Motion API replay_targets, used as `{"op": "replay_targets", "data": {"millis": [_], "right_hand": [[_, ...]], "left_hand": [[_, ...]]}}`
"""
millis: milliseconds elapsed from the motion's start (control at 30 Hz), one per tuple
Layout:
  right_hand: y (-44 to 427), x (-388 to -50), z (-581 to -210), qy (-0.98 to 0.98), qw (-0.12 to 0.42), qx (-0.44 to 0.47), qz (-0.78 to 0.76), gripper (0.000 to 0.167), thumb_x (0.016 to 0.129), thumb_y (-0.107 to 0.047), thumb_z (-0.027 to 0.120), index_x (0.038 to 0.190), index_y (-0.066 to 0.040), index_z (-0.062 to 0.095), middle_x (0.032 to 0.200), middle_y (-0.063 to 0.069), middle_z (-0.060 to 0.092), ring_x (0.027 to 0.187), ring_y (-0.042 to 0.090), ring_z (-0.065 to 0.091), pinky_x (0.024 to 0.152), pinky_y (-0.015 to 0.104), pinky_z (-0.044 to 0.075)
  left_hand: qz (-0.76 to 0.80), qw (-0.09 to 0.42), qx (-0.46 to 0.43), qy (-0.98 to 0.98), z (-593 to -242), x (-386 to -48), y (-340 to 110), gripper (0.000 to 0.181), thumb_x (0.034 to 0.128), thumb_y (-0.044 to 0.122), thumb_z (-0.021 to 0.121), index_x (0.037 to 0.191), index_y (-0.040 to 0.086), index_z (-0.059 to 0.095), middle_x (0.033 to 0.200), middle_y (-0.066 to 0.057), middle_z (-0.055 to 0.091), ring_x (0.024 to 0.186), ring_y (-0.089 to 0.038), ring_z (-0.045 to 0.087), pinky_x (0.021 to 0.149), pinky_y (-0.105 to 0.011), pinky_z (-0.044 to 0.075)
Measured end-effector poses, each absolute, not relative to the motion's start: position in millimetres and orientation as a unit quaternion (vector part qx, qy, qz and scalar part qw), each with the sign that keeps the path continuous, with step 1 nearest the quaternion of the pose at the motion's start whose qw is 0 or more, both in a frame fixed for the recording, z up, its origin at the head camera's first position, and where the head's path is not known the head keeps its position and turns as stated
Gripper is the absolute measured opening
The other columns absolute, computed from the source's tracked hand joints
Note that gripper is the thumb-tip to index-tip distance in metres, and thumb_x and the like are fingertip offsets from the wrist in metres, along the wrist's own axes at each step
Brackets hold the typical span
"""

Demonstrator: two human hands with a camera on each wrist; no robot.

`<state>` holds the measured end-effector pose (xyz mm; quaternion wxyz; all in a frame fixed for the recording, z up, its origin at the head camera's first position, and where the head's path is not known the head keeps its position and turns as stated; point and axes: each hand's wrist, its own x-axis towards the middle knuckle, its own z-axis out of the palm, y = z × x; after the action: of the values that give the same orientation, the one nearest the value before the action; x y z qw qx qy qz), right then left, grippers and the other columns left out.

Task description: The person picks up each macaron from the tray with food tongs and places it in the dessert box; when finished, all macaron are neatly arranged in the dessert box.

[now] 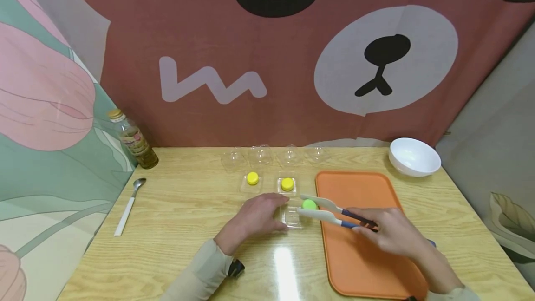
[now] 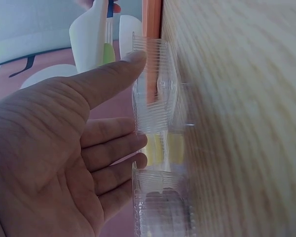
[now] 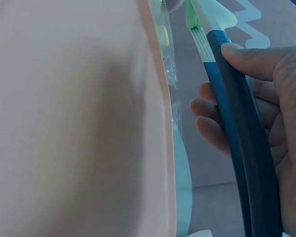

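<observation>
with the right hand (image 1: 386, 230), grips tongs (image 1: 321, 216) and pinches a green disc (image 1: 309, 205) between their tips, near the orange tray (image 1: 355, 266); with the left hand (image 1: 260, 215), spread wide, brackets a clear container (image 1: 291, 218) near two yellow discs (image 1: 287, 184).

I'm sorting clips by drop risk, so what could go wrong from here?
The round green piece sits between the flat white tips of the blue-handled tongs and might slip out, perhaps onto the orange rectangular tray. The clear, shallow plastic container looks light; the left hand beside it could nudge it. The tongs could also brush the round yellow piece beyond that container.
</observation>
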<state>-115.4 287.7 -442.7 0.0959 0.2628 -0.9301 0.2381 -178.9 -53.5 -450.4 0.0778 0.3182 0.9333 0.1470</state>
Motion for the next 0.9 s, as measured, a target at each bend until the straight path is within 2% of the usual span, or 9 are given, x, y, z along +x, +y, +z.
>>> {"op": "replay_targets", "data": {"millis": [367,600,900], "right_hand": [[279.7,-120.9,-442.8,-0.922,0.066,0.299,0.238,0.043,0.082,-0.016,0.084,0.124,-0.021,0.074,0.096,-0.005,0.079,0.071,-0.011,0.059,0.056,0.014,0.049],[275.8,-122.1,-443.1,-0.919,0.075,0.321,0.214,0.041,0.082,-0.017,0.084,0.121,-0.024,0.074,0.091,-0.019,0.073,0.069,-0.012,0.054,0.056,0.014,0.046],[270.4,-123.5,-444.4,-0.919,0.076,0.335,0.193,0.042,0.081,-0.020,0.085,0.122,-0.021,0.073,0.090,-0.013,0.076,0.067,-0.011,0.052,0.055,0.015,0.043]], "left_hand": [[0.159,0.084,0.309,0.934,-450.5,-179.9,-53.2,0.072,0.0820,0.046,0.083,0.143,0.015,0.059,0.144,-0.001,0.062,0.135,-0.020,0.057,0.111,-0.038,0.050],[0.162,0.094,0.304,0.934,-449.1,-179.4,-52.0,0.073,0.0811,0.044,0.084,0.143,0.016,0.059,0.143,-0.001,0.063,0.134,-0.021,0.058,0.111,-0.038,0.050],[0.160,0.094,0.300,0.936,-448.7,-179.9,-50.6,0.072,0.0792,0.044,0.086,0.141,0.017,0.061,0.139,0.000,0.066,0.131,-0.020,0.060,0.110,-0.038,0.051]]}}
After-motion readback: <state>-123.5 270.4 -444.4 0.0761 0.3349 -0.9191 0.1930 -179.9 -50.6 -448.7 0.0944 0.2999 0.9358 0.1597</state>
